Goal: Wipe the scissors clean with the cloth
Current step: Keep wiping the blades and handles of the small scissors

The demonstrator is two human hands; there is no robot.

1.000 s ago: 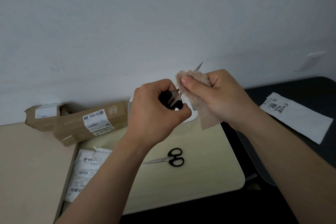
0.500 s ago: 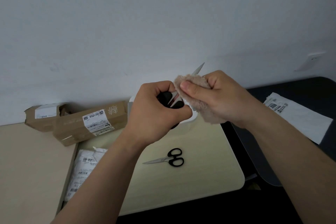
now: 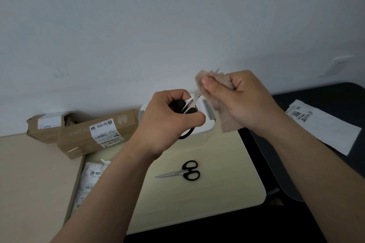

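Note:
My left hand (image 3: 169,120) grips the black handles of a pair of scissors (image 3: 192,102), held up in the air with the blades pointing up and right. My right hand (image 3: 239,100) pinches a fuzzy beige cloth (image 3: 217,92) around the upper part of the blades. Only the blade tip sticks out above the cloth, and a short stretch of bare blade shows between the two hands. A second pair of black-handled scissors (image 3: 184,170) lies flat on the pale yellow table (image 3: 227,173) below, touched by nothing.
A white box (image 3: 205,122) stands behind my hands against the wall. Two brown cardboard parcels (image 3: 94,134) lie at the left, a white mailer bag (image 3: 88,183) below them. At the right, a white label sheet (image 3: 324,126) rests on a dark surface.
My right hand has slid the cloth up along the blades away from the handles, uncovering the blade base. My left hand stays on the handles.

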